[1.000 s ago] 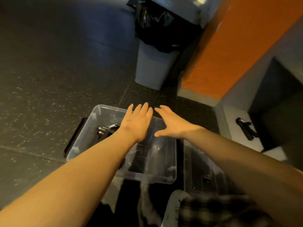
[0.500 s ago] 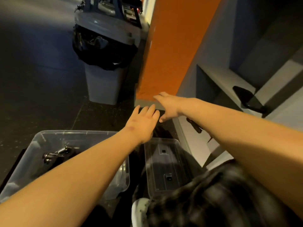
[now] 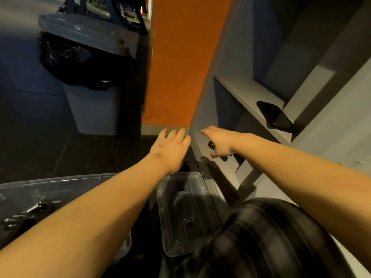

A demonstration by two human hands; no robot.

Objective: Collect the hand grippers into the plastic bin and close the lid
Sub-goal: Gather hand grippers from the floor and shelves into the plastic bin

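Both of my arms reach forward from the bottom of the view. My left hand (image 3: 170, 149) hangs palm down above the dark floor (image 3: 90, 157), just short of the foot of the orange pillar (image 3: 180, 67). Its fingers are straight, close together and hold nothing.

My right hand (image 3: 219, 142) is out over the lower shelf (image 3: 226, 171), palm down, fingers stretched towards the pillar and thumb spread back towards me. It lies over a black hand gripper (image 3: 212, 145). Only two dark bits of it peep out, one between thumb and forefinger and one under the wrist. The fingers look uncurled, but I cannot tell whether the palm actually touches it.

The plastic bin (image 3: 60, 180) sits on the floor at lower left, open, cut by the frame edge and half hidden behind my left forearm. A metal hand gripper (image 3: 26, 213) lies inside, blurred. The clear lid (image 3: 180, 233) lies flat on the floor just right of the bin, its near end covered by my checked trouser knee (image 3: 271, 237).

On the upper shelf (image 3: 241, 91) rests a dark object (image 3: 275, 117) that I cannot make out. A lined trash can (image 3: 94, 109) stands left of the pillar.
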